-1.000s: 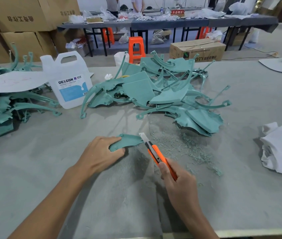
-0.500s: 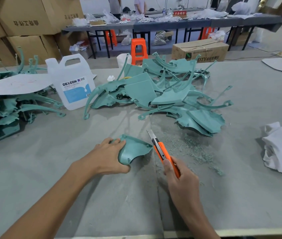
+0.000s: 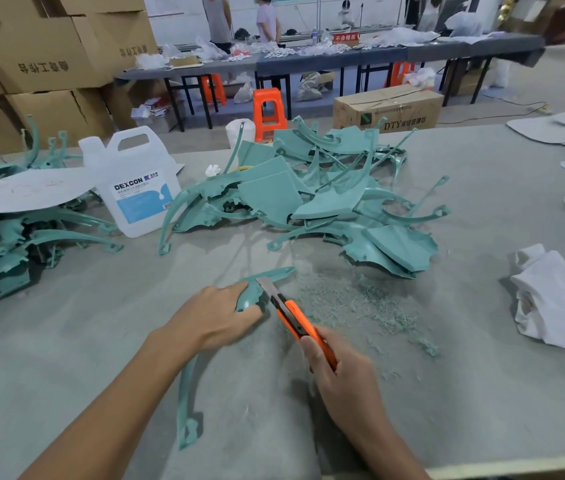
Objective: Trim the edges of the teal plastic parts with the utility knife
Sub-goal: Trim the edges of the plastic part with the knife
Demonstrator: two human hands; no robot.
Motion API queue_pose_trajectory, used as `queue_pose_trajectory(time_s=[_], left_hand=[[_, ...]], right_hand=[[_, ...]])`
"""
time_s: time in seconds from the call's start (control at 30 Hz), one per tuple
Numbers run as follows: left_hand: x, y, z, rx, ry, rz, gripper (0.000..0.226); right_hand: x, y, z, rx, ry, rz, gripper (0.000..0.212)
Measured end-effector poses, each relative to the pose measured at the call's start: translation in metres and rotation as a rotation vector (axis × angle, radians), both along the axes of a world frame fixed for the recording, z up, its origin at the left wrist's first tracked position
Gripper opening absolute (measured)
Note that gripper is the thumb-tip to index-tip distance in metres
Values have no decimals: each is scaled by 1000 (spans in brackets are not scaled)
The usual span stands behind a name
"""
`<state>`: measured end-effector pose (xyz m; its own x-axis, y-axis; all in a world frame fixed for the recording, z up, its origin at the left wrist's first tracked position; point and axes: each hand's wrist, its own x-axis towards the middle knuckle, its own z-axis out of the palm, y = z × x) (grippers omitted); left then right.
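My left hand (image 3: 212,320) grips a teal plastic part (image 3: 251,292) near the middle of the grey table. One thin arm of the part points away to the right, and another curves back under my left forearm toward the near edge. My right hand (image 3: 340,379) holds an orange utility knife (image 3: 295,318) by its handle. The blade tip lies against the part's edge just right of my left fingers. A large heap of teal parts (image 3: 312,199) lies beyond, and a second heap (image 3: 0,237) sits at the far left.
Teal shavings (image 3: 360,299) are scattered right of the knife. A white DEXCON jug (image 3: 135,188) stands at the back left next to a white sheet (image 3: 21,192). A crumpled white cloth (image 3: 554,299) lies at the right. Cardboard boxes, orange stools and other tables with people stand behind.
My left hand has turned the teal part over, so its long arm now trails back under my forearm. The knife blade moved from beside the part onto its edge.
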<state>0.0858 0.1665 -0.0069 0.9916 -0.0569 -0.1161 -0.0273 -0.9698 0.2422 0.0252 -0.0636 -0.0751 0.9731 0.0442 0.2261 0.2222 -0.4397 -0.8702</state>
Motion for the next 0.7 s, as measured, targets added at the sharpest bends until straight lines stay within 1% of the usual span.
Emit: queue_pose_trajectory(time_s=[0.13, 0.17, 0.27, 0.33, 0.4, 0.47, 0.57, 0.7], left_hand=[[-7, -2, -3, -9, -63, -31, 49], [-8, -3, -4, -8, -73, -31, 50], [-7, -1, -5, -13, -73, -8, 57], [-5, 1, -4, -11, -59, -6, 60], [-2, 4, -4, -57, -40, 13, 55], [0, 6, -3, -87, -31, 29, 50], [1, 5, -2, -75, -32, 24, 39], [-1, 7, -4, -107, -42, 15, 32]], right_hand=[[9, 2, -2, -51, 40, -73, 31], [10, 3, -2, -60, 40, -82, 32], [8, 6, -3, -55, 14, -119, 44], [7, 5, -4, -35, 0, -134, 45], [5, 4, -3, -43, -4, -120, 42], [3, 5, -2, -54, 1, -62, 39], [0, 7, -2, -74, -2, 18, 44], [3, 8, -2, -121, 12, -11, 49]])
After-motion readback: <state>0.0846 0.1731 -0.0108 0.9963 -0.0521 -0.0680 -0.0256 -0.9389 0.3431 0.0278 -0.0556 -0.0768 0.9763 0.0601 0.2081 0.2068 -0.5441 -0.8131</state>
